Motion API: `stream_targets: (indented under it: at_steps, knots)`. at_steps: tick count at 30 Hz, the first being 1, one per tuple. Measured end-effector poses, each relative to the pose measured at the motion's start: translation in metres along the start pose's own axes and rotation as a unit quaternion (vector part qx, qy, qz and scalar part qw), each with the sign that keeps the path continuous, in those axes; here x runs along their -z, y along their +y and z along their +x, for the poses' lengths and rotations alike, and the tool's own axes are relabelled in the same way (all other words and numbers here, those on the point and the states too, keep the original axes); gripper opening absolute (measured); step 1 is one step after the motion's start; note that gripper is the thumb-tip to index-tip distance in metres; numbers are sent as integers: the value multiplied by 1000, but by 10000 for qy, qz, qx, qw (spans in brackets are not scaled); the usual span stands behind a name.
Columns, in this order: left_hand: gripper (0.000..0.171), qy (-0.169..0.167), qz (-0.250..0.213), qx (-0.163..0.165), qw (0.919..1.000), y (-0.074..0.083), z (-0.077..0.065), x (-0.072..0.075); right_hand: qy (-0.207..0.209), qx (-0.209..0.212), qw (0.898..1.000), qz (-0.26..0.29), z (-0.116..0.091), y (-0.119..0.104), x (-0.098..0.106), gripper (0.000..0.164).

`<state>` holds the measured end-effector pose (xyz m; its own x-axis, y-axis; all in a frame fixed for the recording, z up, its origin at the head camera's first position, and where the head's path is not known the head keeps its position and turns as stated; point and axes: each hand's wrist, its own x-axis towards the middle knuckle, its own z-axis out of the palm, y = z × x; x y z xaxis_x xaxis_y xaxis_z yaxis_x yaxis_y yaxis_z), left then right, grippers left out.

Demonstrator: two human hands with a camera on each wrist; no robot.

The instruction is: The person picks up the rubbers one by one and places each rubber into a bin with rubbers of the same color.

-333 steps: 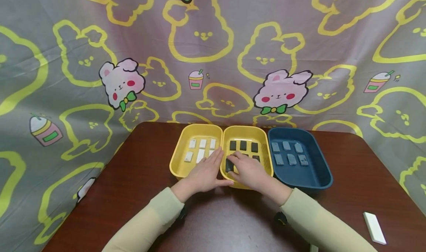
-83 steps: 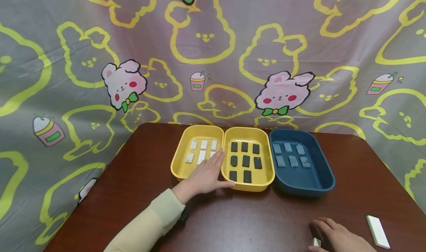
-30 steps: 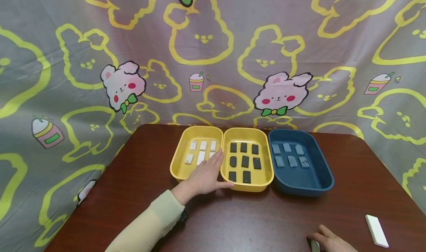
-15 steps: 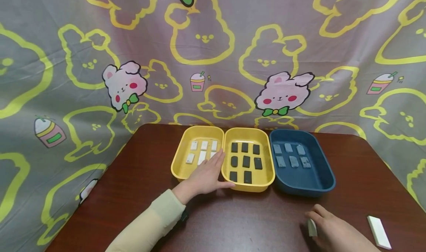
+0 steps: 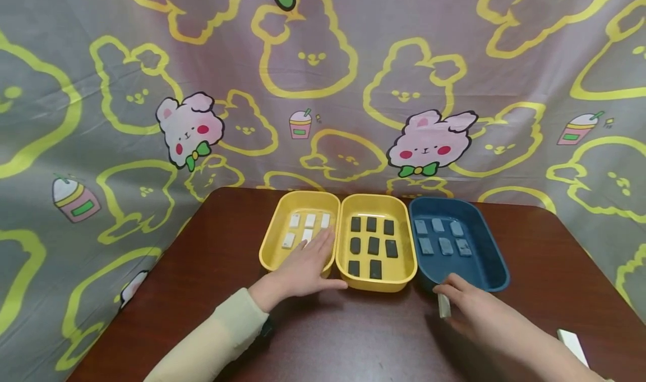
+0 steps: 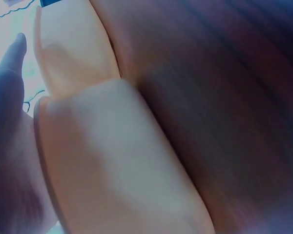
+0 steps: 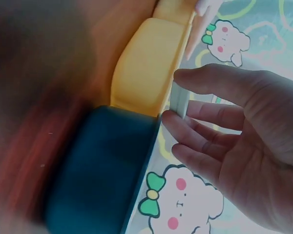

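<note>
My right hand (image 5: pixel 476 303) pinches a small pale rectangular block (image 7: pixel 178 100) between thumb and fingertips, held upright just in front of the blue tray (image 5: pixel 476 271). Straight fingers of my left hand (image 5: pixel 298 275) lie over the right side of the left yellow tray (image 5: pixel 267 257), hiding part of it; the thumb points toward the middle yellow tray (image 5: pixel 375 285). White blocks (image 5: pixel 294 220) lie in rows in the left tray, black blocks (image 5: pixel 373 245) in the middle one, and grey-blue blocks (image 5: pixel 446 246) in the blue one.
A longer white block (image 5: pixel 572 346) lies on the brown table (image 5: pixel 212 247) at the right, partly covered by my right forearm. The three trays stand side by side near the back edge, before a patterned curtain (image 5: pixel 348 45).
My right hand has picked up the pale block near the front edge and carried it up and left toward the trays. My left hand has shifted slightly left.
</note>
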<state>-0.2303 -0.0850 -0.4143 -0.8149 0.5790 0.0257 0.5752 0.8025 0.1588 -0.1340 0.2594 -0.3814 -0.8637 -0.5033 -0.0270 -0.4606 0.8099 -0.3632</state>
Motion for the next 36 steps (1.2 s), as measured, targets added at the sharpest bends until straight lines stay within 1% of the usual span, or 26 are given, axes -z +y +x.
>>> stream_targets:
  at_steps: [4,7,9,11,13,15,18,20,22,23,26,29,33,36]
  knots:
    - [107,222,-139,22,9997,-17,-14,5,45,-129,9999,-20,13,-7,8,40]
    - [101,522,-130,79,9985,-36,-22,14,135,-89,9997,-190,23,-12,13,44]
    - [97,750,-55,216,9969,-51,-26,21,188,-32,9994,-275,30,-16,15,46]
    - [91,943,-49,488,9943,-66,-29,28,266,45,9990,-356,37,-21,16,47]
    - [85,1015,-122,899,9907,-81,-31,34,343,105,9985,-408,45,-26,17,49]
    - [79,951,-241,1367,9857,-94,-32,38,435,151,9980,-432,53,-32,17,49]
    - [72,643,-631,1993,9758,-105,-29,39,522,208,9974,-448,66,-44,17,49]
    - [68,389,-852,2284,9690,-108,-24,37,532,253,9973,-437,75,-52,18,49]
    - [63,249,-1010,2474,9633,-109,-19,32,545,396,9967,-450,85,-61,18,49]
    - [60,223,-1044,2540,9613,-108,-17,29,568,534,9960,-445,89,-64,17,49]
    - [48,322,-966,2664,9585,-105,-13,21,598,915,9931,-416,102,-75,14,49]
    - [37,448,-779,2742,9575,-102,-12,18,574,1199,9904,-372,115,-86,8,49]
    - [33,497,-512,2837,9563,-99,-11,19,596,1463,9869,-338,136,-101,-6,49]
    - [35,465,-441,2903,9548,-97,-9,19,718,1803,9803,-362,153,-112,-21,45]
